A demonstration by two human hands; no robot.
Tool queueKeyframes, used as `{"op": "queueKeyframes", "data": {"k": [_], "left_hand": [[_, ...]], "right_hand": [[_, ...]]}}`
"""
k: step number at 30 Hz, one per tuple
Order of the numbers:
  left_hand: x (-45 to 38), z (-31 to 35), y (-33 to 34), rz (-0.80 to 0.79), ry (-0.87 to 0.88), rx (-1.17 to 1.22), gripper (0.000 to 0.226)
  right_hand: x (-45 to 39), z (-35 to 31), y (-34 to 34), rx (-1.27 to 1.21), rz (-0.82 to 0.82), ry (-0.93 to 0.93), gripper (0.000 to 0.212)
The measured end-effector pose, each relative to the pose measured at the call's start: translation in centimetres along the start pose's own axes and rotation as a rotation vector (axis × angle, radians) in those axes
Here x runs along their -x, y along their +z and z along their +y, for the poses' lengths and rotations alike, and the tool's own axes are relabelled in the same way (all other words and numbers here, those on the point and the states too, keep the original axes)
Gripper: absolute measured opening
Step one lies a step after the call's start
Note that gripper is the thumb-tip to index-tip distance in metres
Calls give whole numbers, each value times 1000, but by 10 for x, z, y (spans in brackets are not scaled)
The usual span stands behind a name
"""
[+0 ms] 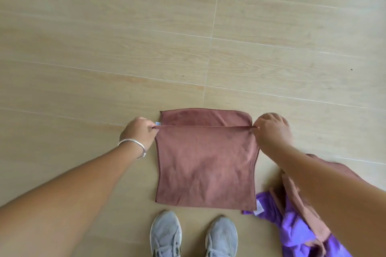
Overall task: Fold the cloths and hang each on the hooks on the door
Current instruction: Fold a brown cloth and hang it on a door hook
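Matt fleecy brown cloth, wood-look floor

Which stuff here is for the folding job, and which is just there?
For the job:
brown cloth, pinched by left hand and right hand
purple cloth
other brown cloth in the pile

Just there:
grey shoes
bracelet
floor

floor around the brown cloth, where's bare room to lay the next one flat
The floor is bare everywhere beyond the brown cloth's far edge, and also to its left, past the left hand. It is crowded on the right, where the purple cloth and another brown one lie heaped under the right arm, and near the shoes.
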State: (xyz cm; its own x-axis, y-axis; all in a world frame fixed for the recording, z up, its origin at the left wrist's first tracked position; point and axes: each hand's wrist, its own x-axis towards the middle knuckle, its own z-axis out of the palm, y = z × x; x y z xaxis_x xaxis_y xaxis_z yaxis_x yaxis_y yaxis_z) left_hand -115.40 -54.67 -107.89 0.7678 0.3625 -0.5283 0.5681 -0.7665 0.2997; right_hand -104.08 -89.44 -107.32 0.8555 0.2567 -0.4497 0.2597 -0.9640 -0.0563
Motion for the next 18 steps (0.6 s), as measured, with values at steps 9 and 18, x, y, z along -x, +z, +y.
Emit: {"op": "queueKeyframes", "data": {"k": [9, 18], "left_hand": [[-115, -13, 89, 298, -1, 2, 36], [-25, -6, 163, 73, 832, -544, 80]], "right_hand": [[-109, 1, 108, 27, 265, -132, 35], [-37, -16, 155, 122, 239, -677, 63]]}}
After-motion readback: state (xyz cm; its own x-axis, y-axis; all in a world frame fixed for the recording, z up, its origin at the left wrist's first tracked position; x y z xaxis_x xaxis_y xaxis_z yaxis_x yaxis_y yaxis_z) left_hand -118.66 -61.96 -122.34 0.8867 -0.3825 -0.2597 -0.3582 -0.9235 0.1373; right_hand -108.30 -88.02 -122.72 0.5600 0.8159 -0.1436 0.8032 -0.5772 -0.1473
